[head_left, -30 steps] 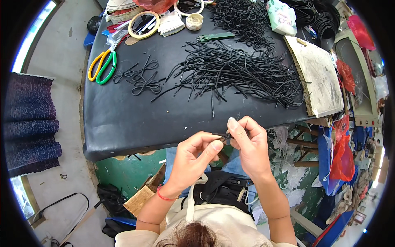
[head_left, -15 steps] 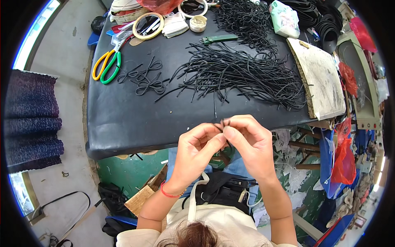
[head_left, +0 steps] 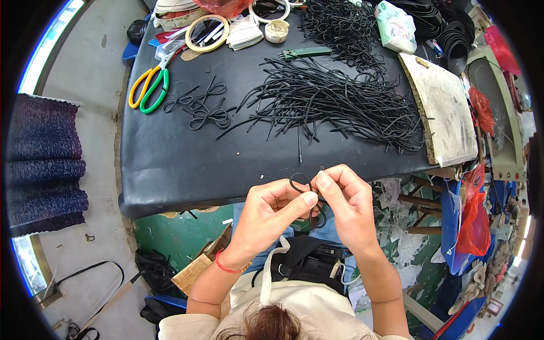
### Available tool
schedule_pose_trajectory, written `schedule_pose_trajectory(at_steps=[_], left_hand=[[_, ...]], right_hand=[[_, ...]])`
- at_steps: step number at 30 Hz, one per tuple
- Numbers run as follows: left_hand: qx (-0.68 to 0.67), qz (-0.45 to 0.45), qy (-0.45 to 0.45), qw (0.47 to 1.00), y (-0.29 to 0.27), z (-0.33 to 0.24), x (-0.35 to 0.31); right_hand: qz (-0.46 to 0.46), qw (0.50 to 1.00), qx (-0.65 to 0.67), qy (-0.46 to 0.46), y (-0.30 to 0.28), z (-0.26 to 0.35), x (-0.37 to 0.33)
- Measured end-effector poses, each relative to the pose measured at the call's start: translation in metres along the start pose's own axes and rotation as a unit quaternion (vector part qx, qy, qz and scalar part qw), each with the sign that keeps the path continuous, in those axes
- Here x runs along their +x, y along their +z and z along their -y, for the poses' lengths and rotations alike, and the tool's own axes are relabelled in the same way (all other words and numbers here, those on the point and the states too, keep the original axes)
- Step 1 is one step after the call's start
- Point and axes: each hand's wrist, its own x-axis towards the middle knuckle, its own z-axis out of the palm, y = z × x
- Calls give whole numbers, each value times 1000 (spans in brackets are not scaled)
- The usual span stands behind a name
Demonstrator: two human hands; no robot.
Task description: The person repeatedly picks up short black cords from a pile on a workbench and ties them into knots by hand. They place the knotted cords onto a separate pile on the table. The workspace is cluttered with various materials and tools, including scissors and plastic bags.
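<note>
Just off the table's front edge, both my hands hold one thin black cord [head_left: 300, 175] bent into loops. My left hand [head_left: 277, 207] pinches it between thumb and fingers where a loop rises above the thumb. With thumb and forefinger, my right hand [head_left: 343, 192] grips the cord close beside, its short end sticking up above the fingertips. Another loop hangs below, between the hands. Beyond them on the table lies a big pile of cut black cords [head_left: 340, 107]. To its left are several cords tied into bows [head_left: 207, 107].
Scissors with yellow and green handles [head_left: 148, 88] lie at the table's left. Farther back are a green tool [head_left: 306, 52], a tape roll [head_left: 207, 33], a small tub [head_left: 276, 32] and a tangle of cord [head_left: 340, 28]. A worn board [head_left: 442, 110] leans at the right.
My hands have moved slightly apart, and loops of the cord now show above and below my fingers. The view has shifted slightly.
</note>
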Motion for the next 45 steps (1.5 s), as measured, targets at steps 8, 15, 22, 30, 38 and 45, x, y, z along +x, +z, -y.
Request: schedule_pose_trajectory(at_steps=[8, 15, 22, 30, 38, 45], left_hand=[[2, -3, -8, 1000, 0, 2, -2], [-175, -132, 32, 975, 2, 12, 4], [-107, -89, 43, 989, 13, 16, 4], [297, -126, 121, 939, 24, 19, -1], [53, -62, 9, 997, 9, 14, 3], [78, -116, 43, 989, 17, 18, -2]], right_hand=[[-3, 1000, 5, 20, 0, -4, 1], [-62, 997, -36, -38, -9, -1, 3], [8, 1000, 7, 7, -6, -4, -3], [-49, 982, -179, -36, -13, -10, 4], [28, 994, 64, 78, -26, -15, 2], [29, 999, 26, 24, -15, -13, -8]])
